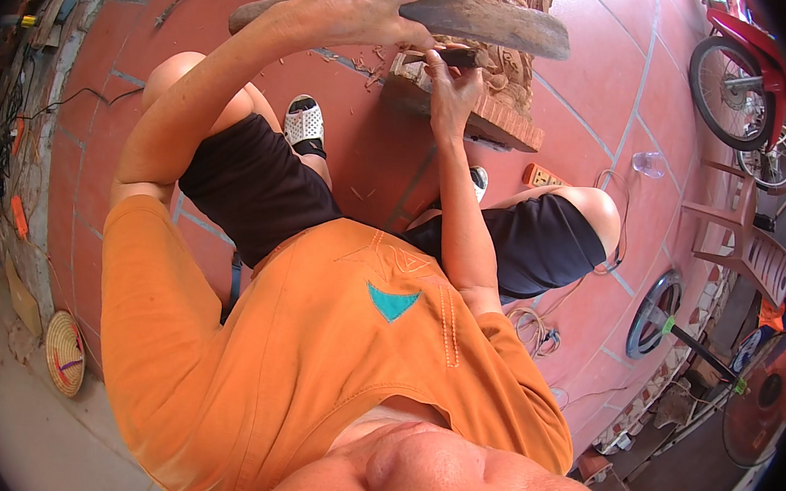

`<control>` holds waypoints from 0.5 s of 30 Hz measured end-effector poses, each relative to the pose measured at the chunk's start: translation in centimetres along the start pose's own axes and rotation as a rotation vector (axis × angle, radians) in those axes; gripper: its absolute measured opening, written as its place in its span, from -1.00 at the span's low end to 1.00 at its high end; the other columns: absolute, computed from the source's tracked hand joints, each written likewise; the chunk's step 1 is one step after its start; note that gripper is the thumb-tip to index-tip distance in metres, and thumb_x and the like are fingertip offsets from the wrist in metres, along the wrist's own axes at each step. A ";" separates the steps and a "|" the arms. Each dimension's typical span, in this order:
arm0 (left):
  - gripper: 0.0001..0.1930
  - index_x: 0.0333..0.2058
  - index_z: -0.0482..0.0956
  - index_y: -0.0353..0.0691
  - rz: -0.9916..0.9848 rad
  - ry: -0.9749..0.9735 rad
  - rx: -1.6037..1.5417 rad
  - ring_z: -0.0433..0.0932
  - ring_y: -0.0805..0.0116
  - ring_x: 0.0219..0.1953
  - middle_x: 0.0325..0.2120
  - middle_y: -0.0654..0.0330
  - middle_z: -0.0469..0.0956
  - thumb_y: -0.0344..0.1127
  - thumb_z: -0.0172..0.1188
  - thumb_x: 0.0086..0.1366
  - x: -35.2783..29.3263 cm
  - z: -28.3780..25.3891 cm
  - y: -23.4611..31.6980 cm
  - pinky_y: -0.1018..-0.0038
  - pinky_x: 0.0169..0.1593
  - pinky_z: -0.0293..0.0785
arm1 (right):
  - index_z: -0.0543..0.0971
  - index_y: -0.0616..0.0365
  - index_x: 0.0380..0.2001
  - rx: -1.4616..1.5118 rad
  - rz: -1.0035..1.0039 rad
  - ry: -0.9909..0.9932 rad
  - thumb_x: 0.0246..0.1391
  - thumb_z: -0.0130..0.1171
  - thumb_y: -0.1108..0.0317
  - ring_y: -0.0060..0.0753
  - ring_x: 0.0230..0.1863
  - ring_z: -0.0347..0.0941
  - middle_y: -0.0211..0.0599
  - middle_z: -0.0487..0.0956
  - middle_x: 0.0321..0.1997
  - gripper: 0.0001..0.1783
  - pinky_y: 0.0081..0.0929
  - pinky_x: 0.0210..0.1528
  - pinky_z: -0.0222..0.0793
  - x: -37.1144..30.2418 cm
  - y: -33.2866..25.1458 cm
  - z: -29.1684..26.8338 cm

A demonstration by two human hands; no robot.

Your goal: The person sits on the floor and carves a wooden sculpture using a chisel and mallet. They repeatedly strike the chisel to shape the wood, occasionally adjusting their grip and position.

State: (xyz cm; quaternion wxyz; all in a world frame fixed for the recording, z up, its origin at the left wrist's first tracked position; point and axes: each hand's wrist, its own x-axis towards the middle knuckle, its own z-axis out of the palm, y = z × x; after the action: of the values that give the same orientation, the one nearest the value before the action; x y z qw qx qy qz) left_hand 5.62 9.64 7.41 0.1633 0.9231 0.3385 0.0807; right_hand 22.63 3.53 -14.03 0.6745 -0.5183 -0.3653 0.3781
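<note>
A long, rounded wooden bar (504, 26) lies crosswise over a carved wooden block (513, 82). My left hand (364, 1) is closed around this bar, with the index finger stretched along its far side and the thumb on its near side. Just below the bar, my right hand (454, 100) pinches a short dark tool (456, 58) against the carving. The tool's working end is hidden, so its exact kind is hard to tell. Deep relief shows on the block's top and side.
Wood chips (367, 68) lie on the red tile floor beside the block. An orange power strip (543, 177) and a clear plastic cup (649, 164) are to the right. Farther right are a red motorbike (750, 76), a plastic chair (744, 232) and a standing fan (761, 399). Cables run along the left.
</note>
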 end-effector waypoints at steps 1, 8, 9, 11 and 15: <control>-0.17 0.42 0.29 0.05 0.005 0.010 -0.004 0.69 -0.19 -0.22 -0.25 -0.22 0.67 0.08 0.36 0.22 0.0 -0.1 0.1 0.02 -0.09 0.60 | 0.57 0.23 -0.12 0.007 0.009 -0.005 0.13 0.39 0.54 -0.54 -0.21 0.58 -0.35 0.65 -0.21 -0.73 -0.52 -0.15 0.52 0.0 0.0 0.1; -0.18 0.43 0.29 0.07 0.060 0.031 -0.044 0.69 -0.19 -0.26 -0.28 -0.22 0.67 0.09 0.35 0.23 0.3 0.1 -0.1 0.03 -0.13 0.60 | 0.60 0.26 -0.18 -0.255 -0.092 0.005 0.10 0.44 0.36 -0.38 -0.34 0.63 -0.21 0.71 -0.32 -0.71 -0.38 -0.25 0.52 0.5 -0.3 0.3; -0.18 0.43 0.29 0.07 0.071 0.028 -0.055 0.69 -0.19 -0.26 -0.28 -0.22 0.67 0.09 0.35 0.23 0.3 0.1 -0.1 0.03 -0.13 0.60 | 0.60 0.27 -0.19 -0.250 -0.091 0.001 0.09 0.45 0.34 -0.34 -0.35 0.64 -0.17 0.71 -0.33 -0.69 -0.36 -0.26 0.52 0.7 -0.4 0.4; -0.19 0.42 0.29 0.08 0.053 -0.001 -0.058 0.69 -0.17 -0.25 -0.27 -0.20 0.67 0.08 0.35 0.23 0.2 -0.2 0.3 0.04 -0.12 0.61 | 0.60 0.30 -0.19 -0.308 -0.093 -0.005 0.08 0.46 0.31 -0.26 -0.37 0.64 -0.11 0.72 -0.34 -0.67 -0.33 -0.27 0.51 0.9 -0.5 0.4; -0.23 0.38 0.40 0.28 0.001 -0.023 0.164 0.69 0.10 -0.42 -0.44 0.04 0.70 0.05 0.41 0.16 0.7 3.4 -1.9 0.18 -0.23 0.62 | 0.60 0.33 -0.19 -0.433 -0.147 -0.037 0.07 0.46 0.30 -0.16 -0.38 0.64 -0.02 0.71 -0.34 -0.64 -0.30 -0.26 0.51 0.9 -0.8 0.8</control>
State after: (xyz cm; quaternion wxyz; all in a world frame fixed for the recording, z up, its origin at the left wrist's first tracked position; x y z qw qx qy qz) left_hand 5.91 10.60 3.65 0.0911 0.9345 0.3416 0.0424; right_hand 22.42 4.59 -13.03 0.5665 -0.6158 -0.4871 0.2501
